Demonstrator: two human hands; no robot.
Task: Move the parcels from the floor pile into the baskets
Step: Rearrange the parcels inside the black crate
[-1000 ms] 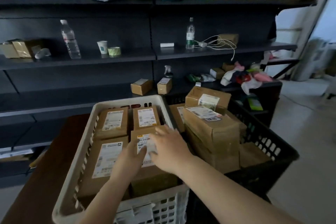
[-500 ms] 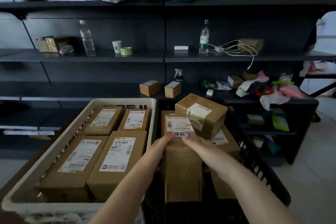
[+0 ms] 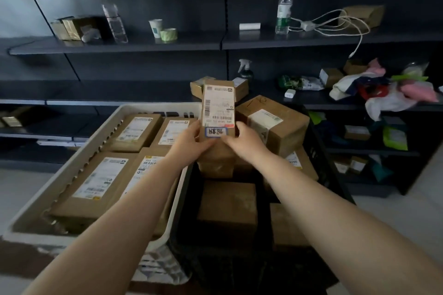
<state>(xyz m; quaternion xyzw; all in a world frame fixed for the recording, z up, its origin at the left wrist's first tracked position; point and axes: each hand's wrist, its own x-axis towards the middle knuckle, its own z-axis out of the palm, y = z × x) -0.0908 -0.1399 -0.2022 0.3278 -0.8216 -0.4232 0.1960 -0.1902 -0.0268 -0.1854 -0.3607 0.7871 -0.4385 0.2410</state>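
We are finding our fingers mostly hidden behind the tall brown labelled cardboard parcel (image 3: 218, 112); our left hand (image 3: 189, 142) and right hand (image 3: 247, 142) are gripping its lower end, holding it upright over the black plastic basket (image 3: 318, 151).

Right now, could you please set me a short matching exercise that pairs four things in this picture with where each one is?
Things:
1. narrow parcel
2. paper cup
3. spray bottle
4. white cable

Places:
A. on the shelf beside the green tape roll
B. held upright by the left hand and right hand over the black basket
C. on the shelf right of the green-labelled bottle
D. on the lower shelf behind the baskets

Pairs: 1-B, 2-A, 3-D, 4-C
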